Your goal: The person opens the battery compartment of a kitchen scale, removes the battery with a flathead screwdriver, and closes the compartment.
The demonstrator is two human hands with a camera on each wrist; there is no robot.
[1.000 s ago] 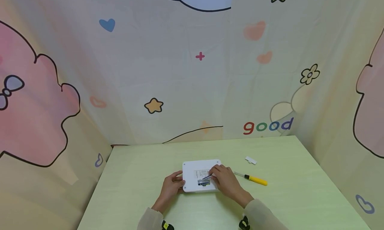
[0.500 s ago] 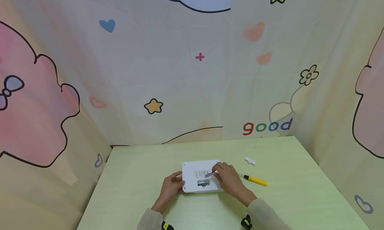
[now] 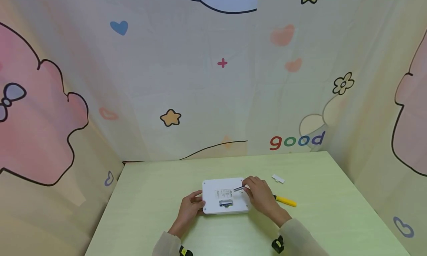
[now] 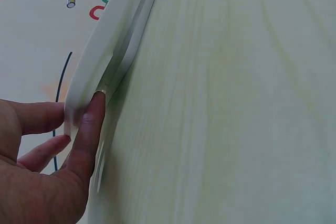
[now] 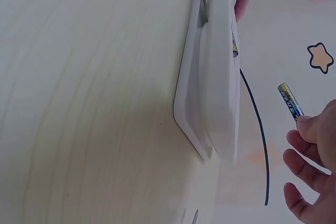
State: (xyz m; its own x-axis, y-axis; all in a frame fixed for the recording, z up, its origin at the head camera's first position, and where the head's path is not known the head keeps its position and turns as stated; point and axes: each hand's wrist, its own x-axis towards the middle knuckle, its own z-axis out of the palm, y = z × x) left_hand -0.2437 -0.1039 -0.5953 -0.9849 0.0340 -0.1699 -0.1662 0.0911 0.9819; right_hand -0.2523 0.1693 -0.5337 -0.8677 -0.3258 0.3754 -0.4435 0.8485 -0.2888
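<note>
A white, flat, box-like device [image 3: 210, 189] lies on the table with its label and a small battery compartment [image 3: 226, 203] facing up. Something battery-like shows inside that compartment. My left hand [image 3: 189, 210] grips the device's left edge between thumb and fingers. Over the device's right side, my right hand [image 3: 261, 197] pinches a slim battery [image 5: 290, 100] by one end between thumb and fingertips. The battery is held apart from the device, its free end pointing left in the head view. Below the device body, a wider base [image 5: 191, 98] shows in the right wrist view.
A screwdriver with a yellow handle [image 3: 286, 201] lies to the right, its shaft hidden behind my right hand. Farther back is a small white battery cover [image 3: 278, 179]. A printed curtain [image 3: 207, 89] closes off the back of the table [image 3: 160, 185].
My right hand has moved right and slightly back, carrying the battery away from the compartment. It now covers the screwdriver's shaft. The left hand and the device have stayed in place.
</note>
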